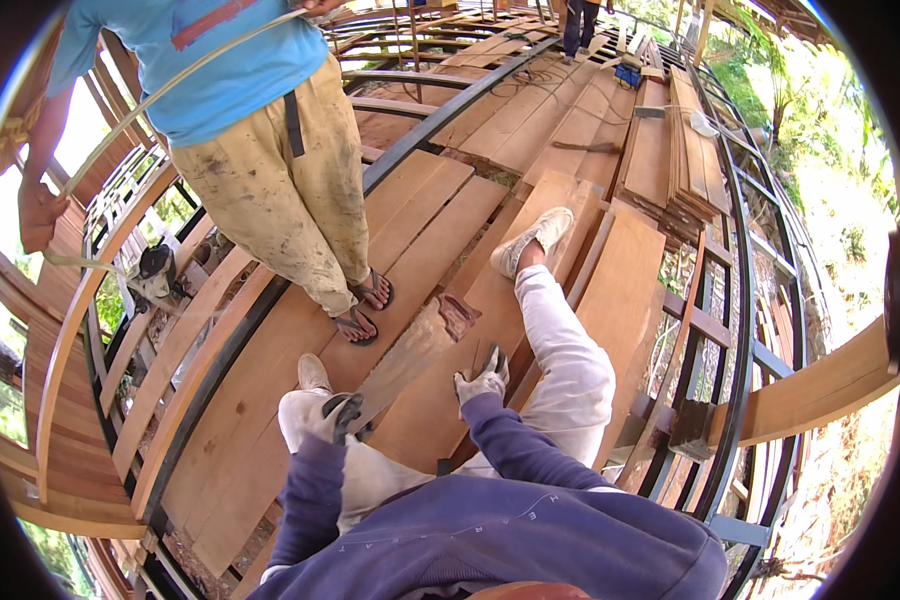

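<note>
My right hand (484, 380), in a grey glove with dark fingertips, lies on a brown wooden board (425, 415) between my legs, its fingers apart. My left hand (332, 416), gloved the same way, is by my left knee with its fingers curled; whatever they may hold is hidden. Past the hands, a greyish worn patch (407, 352) crosses the planks. At its far end sits a small reddish-brown piece (458, 316) whose kind I cannot make out. My right shoe (532, 240) rests on the planks ahead.
A person (270, 160) in a blue shirt and sandals stands close at front left, near a pale cord or hose (185, 75). Stacked boards (695, 150) lie at far right. Gaps show between dark metal beams (738, 330) on the right. Another person (580, 25) stands far off.
</note>
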{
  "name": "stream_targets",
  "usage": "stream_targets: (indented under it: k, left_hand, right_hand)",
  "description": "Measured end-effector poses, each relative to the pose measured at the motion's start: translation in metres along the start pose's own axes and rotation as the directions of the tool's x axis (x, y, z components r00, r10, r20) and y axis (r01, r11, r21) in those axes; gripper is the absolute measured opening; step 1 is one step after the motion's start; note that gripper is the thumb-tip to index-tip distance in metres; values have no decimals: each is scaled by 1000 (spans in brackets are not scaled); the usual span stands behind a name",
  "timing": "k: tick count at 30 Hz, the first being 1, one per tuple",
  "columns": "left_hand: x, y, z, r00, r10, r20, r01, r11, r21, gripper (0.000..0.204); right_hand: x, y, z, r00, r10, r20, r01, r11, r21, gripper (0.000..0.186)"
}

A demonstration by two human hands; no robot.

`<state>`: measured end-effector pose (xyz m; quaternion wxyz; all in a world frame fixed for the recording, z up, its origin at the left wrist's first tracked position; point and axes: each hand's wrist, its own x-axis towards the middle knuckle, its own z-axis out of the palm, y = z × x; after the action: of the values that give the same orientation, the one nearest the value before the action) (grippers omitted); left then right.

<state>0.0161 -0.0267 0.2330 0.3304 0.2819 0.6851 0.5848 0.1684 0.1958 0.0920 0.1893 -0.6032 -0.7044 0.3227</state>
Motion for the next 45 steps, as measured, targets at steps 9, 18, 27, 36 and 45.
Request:
stream_targets:
  k: [9,18,27,36,45]
  left_hand:
    - [-33,63,-54,978,-60,202,96,981,-170,28]
    - [-1,95,-61,911,295,287,-97,832,-546,73]
    - [47,177,-27,853,516,-74,-502,851,155,37]
    - [157,-166,6,926,-251,-283,378,652,658,50]
    - [127,-154,120,958,-276,-79,176,346,922,86]
  right_hand:
    - [55,-22,-69,674,-737,40,723,648,-238,72]
    - [51,-5,-61,674,-738,-26,734,665,141,54]
    - [50,1,-59,948,-318,-31,277,769,576,39]
    - [47,10,-62,984,-38,175,-138,460,877,19]
    - [61,24,-57,840,182,511,-478,694,538,11]
